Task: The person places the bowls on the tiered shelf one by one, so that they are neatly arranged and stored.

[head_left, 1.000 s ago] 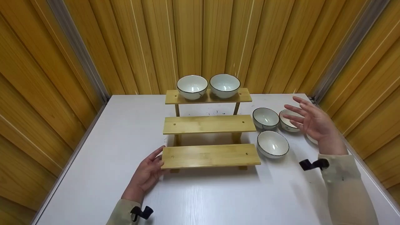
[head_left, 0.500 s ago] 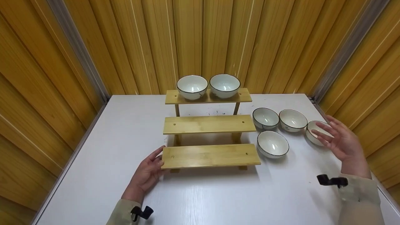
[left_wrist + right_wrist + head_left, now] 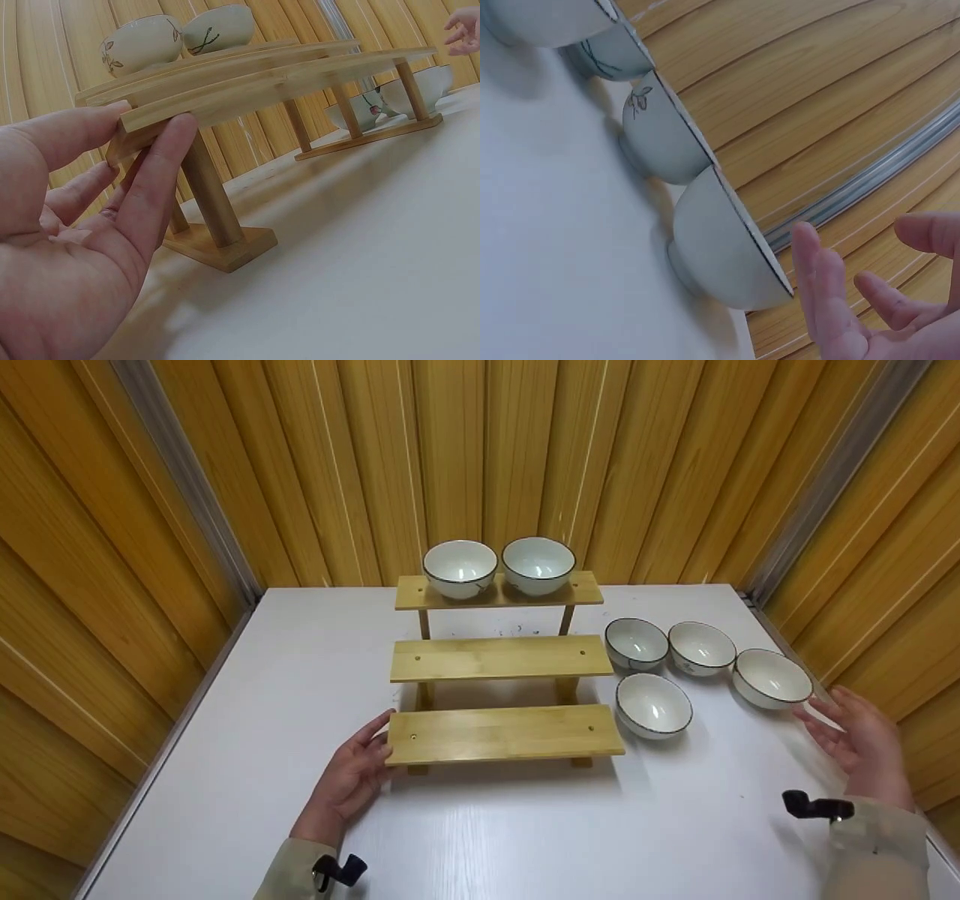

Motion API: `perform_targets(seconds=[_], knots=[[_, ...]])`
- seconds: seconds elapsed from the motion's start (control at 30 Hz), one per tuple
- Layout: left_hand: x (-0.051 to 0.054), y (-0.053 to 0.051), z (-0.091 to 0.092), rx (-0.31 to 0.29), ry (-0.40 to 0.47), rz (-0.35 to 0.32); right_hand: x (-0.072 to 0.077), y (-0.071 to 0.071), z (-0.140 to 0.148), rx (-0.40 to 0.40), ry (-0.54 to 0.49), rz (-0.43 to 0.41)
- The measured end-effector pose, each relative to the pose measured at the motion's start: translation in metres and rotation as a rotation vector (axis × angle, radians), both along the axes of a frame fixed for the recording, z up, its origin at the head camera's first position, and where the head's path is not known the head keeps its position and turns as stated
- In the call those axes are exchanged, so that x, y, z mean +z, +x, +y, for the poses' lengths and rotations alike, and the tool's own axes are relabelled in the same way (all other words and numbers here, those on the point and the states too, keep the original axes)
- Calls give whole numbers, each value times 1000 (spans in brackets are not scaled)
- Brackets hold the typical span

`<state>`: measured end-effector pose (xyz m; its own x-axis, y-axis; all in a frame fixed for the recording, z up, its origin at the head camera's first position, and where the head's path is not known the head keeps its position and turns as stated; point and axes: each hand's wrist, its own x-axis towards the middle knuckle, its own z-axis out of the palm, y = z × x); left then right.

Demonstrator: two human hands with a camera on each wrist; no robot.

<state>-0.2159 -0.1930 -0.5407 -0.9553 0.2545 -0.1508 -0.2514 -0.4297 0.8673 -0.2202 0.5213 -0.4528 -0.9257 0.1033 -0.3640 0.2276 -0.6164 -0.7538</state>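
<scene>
A three-tier wooden display stand (image 3: 502,733) stands on the white table. My left hand (image 3: 352,780) grips the left end of its lowest board; in the left wrist view the thumb and fingers (image 3: 161,172) lie on either side of the board's end. At the right, my right hand (image 3: 862,739) is beside the rightmost white bowl (image 3: 772,679), fingers spread and holding nothing. In the right wrist view the fingertips are close to that dark-rimmed bowl (image 3: 724,247); whether they touch it I cannot tell.
Two bowls, one left (image 3: 460,570) and one right (image 3: 538,566), sit on the top board. More bowls stand right of the stand: a back one (image 3: 636,645), a middle one (image 3: 702,649) and a front one (image 3: 655,706). Wood-patterned walls (image 3: 517,457) enclose the table.
My right hand has moved right and toward me, from over the bowls to beside the rightmost one, uncovering it. My left hand has stayed on the stand.
</scene>
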Motion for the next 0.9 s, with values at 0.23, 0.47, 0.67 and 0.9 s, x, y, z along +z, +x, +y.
perform_targets(seconds=[0.23, 0.47, 0.67, 0.9], knots=[[0, 0, 0, -1, -4, -3, -19, -4, 4, -22, 1, -111], [2, 1, -1, -14, 1, 5, -29, -15, 1, -10, 2, -141], [2, 1, -2, -19, 15, 10, -30, -28, 0, -18, -57, -161], [1, 0, -2, -31, 36, 15, -33, -42, 0, -6, -94, -157]])
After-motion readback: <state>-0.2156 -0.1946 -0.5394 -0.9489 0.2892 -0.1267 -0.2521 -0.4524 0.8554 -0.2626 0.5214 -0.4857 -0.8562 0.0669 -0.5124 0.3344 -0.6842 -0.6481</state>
